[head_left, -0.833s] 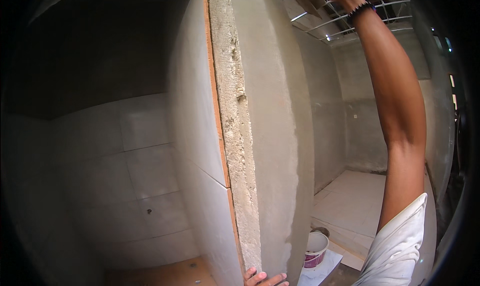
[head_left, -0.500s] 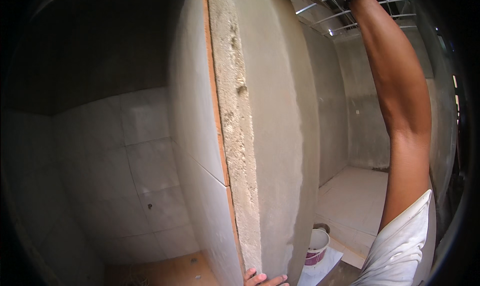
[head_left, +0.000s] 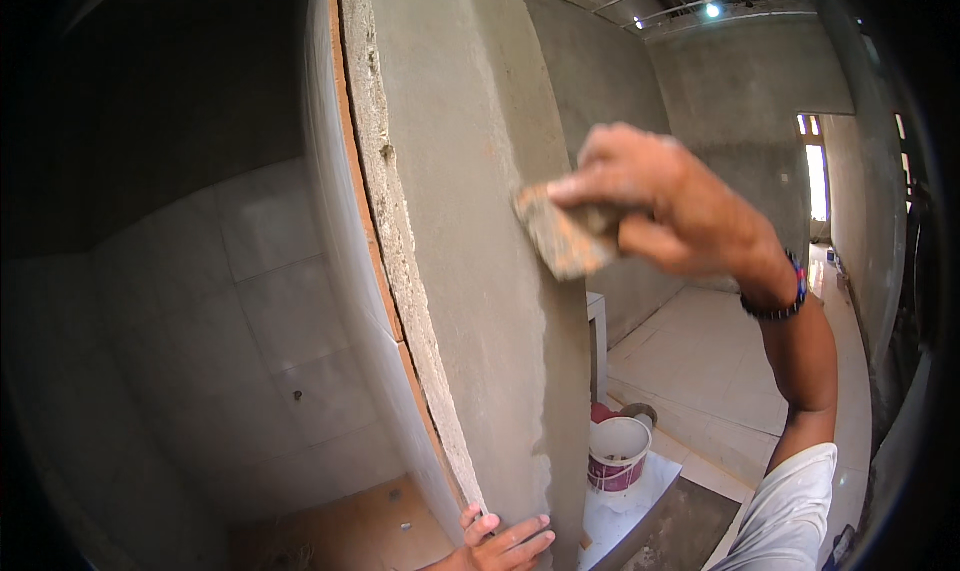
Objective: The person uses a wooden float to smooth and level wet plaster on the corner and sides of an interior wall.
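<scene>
My right hand (head_left: 665,196), blurred by motion, grips a flat squarish block (head_left: 565,236) mottled grey and orange. Whether it is a sponge or a scraper I cannot make out. Its edge is at the grey plastered face of the wall end (head_left: 470,221), by a ragged boundary between lighter and darker plaster. Low on the same wall end, my left hand (head_left: 505,546) rests open, fingers spread over the plaster and its corner; nothing shows in it. A rough pale mortar strip (head_left: 385,191) runs down that corner, beside the orange-brown edge of the wall tiles (head_left: 345,221).
A white-and-maroon bucket (head_left: 618,456) stands on a white sheet (head_left: 630,501) at lower right. Pale floor tiles (head_left: 700,356) stretch behind it. At left, a dim recess has grey tiled walls (head_left: 290,311) and a brown floor (head_left: 340,531). A metal ceiling frame (head_left: 680,11) hangs at upper right.
My right hand has come down from above the picture's top edge, bringing the block into view at mid-height. The wall end has shifted left in view, and more of my left hand shows.
</scene>
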Available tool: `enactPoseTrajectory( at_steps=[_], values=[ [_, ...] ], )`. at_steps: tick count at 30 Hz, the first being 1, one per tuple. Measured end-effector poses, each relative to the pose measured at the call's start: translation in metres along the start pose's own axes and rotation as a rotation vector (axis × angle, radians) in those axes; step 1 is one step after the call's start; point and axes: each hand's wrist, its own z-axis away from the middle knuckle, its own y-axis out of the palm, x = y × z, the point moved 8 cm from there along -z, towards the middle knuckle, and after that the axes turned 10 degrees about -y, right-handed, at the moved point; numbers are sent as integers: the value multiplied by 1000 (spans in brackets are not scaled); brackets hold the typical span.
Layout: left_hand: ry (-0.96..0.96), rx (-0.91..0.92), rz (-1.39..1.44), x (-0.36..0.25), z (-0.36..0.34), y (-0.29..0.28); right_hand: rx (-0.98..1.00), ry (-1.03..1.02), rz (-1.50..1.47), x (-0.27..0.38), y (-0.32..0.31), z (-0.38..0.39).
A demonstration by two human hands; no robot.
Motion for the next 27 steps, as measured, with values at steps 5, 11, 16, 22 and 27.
enactPoseTrajectory(
  at_steps=[5,11,16,22,27],
  values=[
    [-114,-13,-27,3,-5,0,90,248,-514,5,11,44],
    [-144,-76,-9,-1,-14,-1,-118,412,-763,-35,-23,58],
    [-155,-82,-31,-2,-16,-2,-275,36,-401,-20,-42,27],
    [-144,-101,-6,-1,-16,-4,-325,-191,-183,-1,-20,7],
    [-127,-29,24,2,-2,1,-293,-146,95,-12,5,13]
  ],
)
